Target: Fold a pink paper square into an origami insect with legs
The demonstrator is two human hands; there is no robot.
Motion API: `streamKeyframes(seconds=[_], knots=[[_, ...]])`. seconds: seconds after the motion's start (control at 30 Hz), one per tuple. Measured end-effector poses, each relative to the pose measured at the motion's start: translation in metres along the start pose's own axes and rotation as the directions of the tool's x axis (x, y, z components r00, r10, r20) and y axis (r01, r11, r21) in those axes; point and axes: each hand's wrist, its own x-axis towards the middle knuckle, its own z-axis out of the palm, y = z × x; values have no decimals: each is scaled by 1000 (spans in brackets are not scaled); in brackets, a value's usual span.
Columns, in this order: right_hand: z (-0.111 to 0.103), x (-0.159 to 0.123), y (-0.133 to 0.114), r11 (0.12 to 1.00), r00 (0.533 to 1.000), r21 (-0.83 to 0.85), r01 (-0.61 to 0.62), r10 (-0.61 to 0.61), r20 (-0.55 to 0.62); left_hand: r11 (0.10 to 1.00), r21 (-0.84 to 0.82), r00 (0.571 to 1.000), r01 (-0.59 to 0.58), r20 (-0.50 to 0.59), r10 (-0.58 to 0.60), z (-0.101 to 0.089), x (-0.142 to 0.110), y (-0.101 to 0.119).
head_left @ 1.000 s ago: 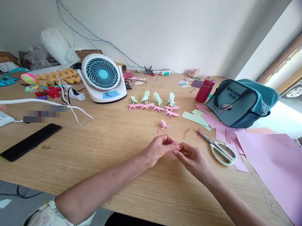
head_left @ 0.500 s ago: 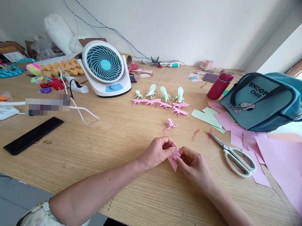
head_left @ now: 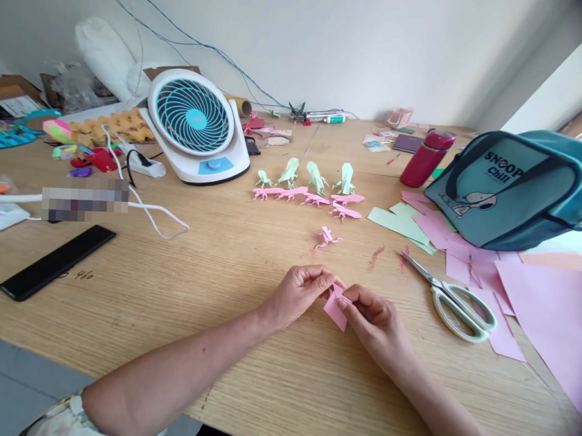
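Observation:
A small folded piece of pink paper (head_left: 336, 312) is held between my two hands, just above the wooden table (head_left: 212, 253). My left hand (head_left: 303, 290) pinches its upper left edge. From the other side, my right hand (head_left: 372, 315) grips it between thumb and fingers, which cover part of the folds. Beyond my hands sits a small pink folded-paper figure (head_left: 327, 237). Farther back stand several pink paper insects (head_left: 315, 200) and a row of light green paper figures (head_left: 316, 178). Scissors with pale handles (head_left: 454, 302) lie to the right of my right hand.
Pink paper sheets (head_left: 551, 319) and green paper strips (head_left: 397, 224) spread at the right, beside a teal bag (head_left: 509, 189) and a red flask (head_left: 427, 158). A white fan (head_left: 198, 124), white cables (head_left: 163, 219) and a black bar (head_left: 57, 262) are at the left.
The pink paper has turned and more of its face shows. My left thumb has drawn back a little from it, and the view has shifted slightly.

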Motion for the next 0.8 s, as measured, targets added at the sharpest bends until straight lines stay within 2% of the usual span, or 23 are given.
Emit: streamKeyframes(seconds=[0.13, 0.3, 0.47, 0.6, 0.8], knots=[[-2, 0, 0, 998, 999, 64, -22, 19, 50, 1000, -23, 998, -8, 70, 10, -2, 1, 2], [-5, 0, -2, 999, 997, 42, -14, 11, 71, 999, -38, 989, 6, 150, 0, -4, 3, 4], [-4, -2, -5, 999, 999, 43, 2, -5, 54, 999, 37, 988, -5, 156, -1, -5, 2, 4], [-3, -2, -7, 992, 997, 123, -29, 19, 80, 995, 86, 989, -49, 147, 35, -5, 2, 4], [-1, -2, -1, 963, 998, 264, -58, 53, 26, 997, -34, 986, -63, 153, 68, -3, 1, 2]])
